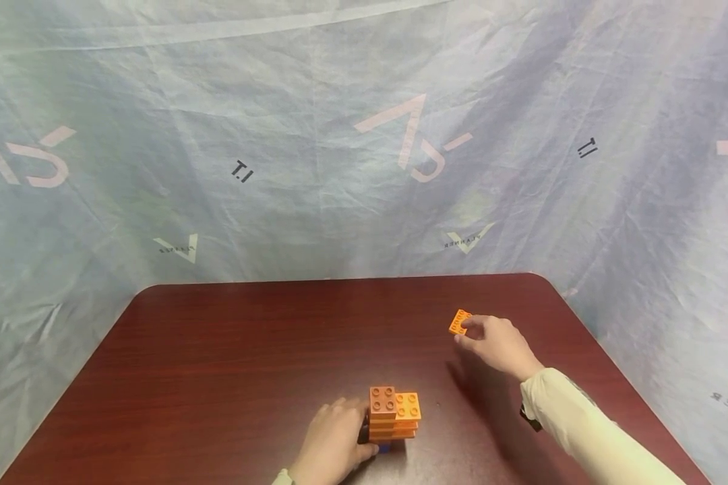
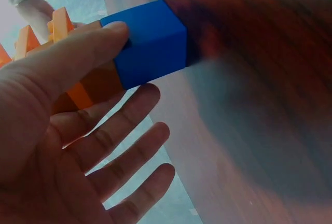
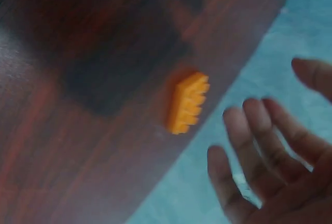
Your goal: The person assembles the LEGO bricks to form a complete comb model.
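A stack of toy building bricks (image 1: 383,404) stands near the front of the table, orange and brown above a blue brick (image 2: 150,42) at its base. My left hand (image 1: 330,438) holds the stack low on its left side. In the left wrist view, the thumb lies across the blue brick and the index finger is behind the stack; the other fingers are spread. Farther back on the right lies a loose flat orange brick (image 1: 457,322) with studs up. My right hand (image 1: 500,345) hovers just above it, fingers relaxed; the right wrist view shows a gap between the fingers and the brick (image 3: 185,105).
The dark red-brown table (image 1: 230,364) has rounded far corners. A pale printed cloth (image 1: 315,168) hangs behind it and along both sides. The right hand's shadow falls on the tabletop.
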{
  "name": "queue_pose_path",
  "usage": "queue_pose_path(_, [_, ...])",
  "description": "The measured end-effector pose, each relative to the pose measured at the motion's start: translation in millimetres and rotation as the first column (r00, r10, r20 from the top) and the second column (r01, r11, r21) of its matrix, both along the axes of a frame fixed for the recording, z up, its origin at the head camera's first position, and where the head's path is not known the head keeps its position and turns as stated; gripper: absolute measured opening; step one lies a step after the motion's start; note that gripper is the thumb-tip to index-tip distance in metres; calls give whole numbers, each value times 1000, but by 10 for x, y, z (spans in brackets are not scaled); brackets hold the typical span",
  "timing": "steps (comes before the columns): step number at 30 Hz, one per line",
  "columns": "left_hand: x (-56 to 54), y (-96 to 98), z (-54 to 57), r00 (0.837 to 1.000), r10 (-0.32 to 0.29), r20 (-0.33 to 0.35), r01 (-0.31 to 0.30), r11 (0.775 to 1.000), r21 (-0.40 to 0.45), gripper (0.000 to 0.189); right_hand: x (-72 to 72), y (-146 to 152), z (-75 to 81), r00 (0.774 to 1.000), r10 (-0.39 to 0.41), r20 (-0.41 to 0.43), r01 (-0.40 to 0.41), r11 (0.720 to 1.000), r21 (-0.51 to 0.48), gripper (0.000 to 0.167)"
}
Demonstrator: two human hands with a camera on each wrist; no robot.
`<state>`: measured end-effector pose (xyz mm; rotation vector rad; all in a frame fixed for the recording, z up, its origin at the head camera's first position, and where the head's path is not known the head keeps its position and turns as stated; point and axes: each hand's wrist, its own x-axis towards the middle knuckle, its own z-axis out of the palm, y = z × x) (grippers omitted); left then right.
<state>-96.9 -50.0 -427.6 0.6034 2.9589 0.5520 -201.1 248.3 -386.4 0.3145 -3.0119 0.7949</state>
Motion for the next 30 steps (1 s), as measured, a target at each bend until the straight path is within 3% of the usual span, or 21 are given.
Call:
queue_pose_path(4, [-6, 6, 8, 999, 12, 30, -12, 1000, -3, 52, -91, 28, -122, 991, -129, 16, 128, 991, 46, 46])
queue_pose_path(9, [-11, 19, 13, 998, 24, 54, -24, 1000, -12, 51, -198, 24, -243, 974, -225, 25, 222, 970, 102, 51])
queue_pose_path(16, [-6, 25, 2, 999, 27, 31, -27, 1000, 0, 51, -321, -40, -319, 929, -360, 87, 341, 923, 178, 54])
queue_pose_path(21, [-8, 30, 1, 999, 31, 39, -30, 999, -22, 53, -424, -75, -435, 910, -401, 107, 372, 903, 215, 63])
queue_pose_path(30, [-18, 33, -11, 998, 31, 47, -30, 999, -19, 52, -532, -146, -594, 907, -414, 77, 383, 887, 259, 72])
